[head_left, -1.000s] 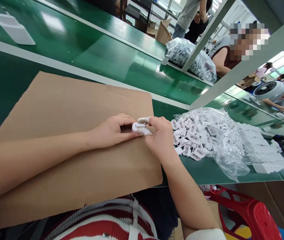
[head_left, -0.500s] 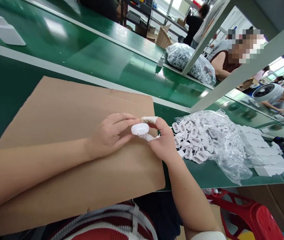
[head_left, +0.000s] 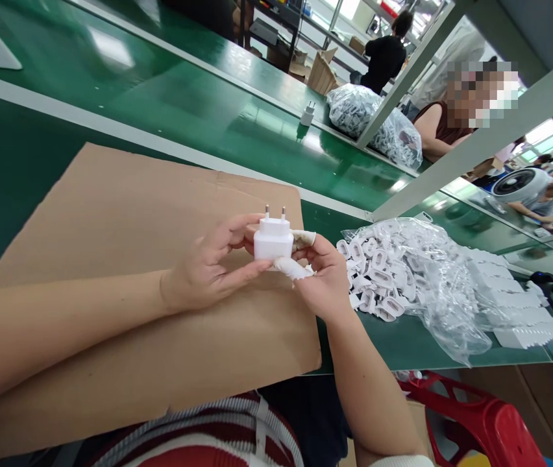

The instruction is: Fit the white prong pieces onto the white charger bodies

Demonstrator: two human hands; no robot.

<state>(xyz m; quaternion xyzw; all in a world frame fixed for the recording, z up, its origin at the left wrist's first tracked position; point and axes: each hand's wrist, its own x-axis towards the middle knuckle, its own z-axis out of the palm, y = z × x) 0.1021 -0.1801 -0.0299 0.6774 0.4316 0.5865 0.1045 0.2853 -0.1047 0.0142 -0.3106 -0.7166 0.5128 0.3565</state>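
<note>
A white two-pin plug charger [head_left: 273,240] is held between both hands above a cardboard sheet [head_left: 159,227], its metal pins pointing up and away from me. My left hand [head_left: 213,259] grips its left side with thumb and fingers. On the right side, my right hand [head_left: 322,275] pinches it with a thumb and finger wrapped in white coverings. To the right of my right hand lies a pile of white plastic oval frames [head_left: 376,275], spilling from a clear plastic bag [head_left: 444,298].
White stacked trays [head_left: 524,305] stand beyond the bag. Across the green belt [head_left: 198,110] are a charger [head_left: 307,114] and a filled bag [head_left: 354,107]. A metal post [head_left: 481,130] slants at right. A red stool [head_left: 495,421] is below the table. Co-workers sit and stand behind.
The charger has been tilted, so its pins and broad side now show instead of its rounded end. On the belt, the chargers have shifted left.
</note>
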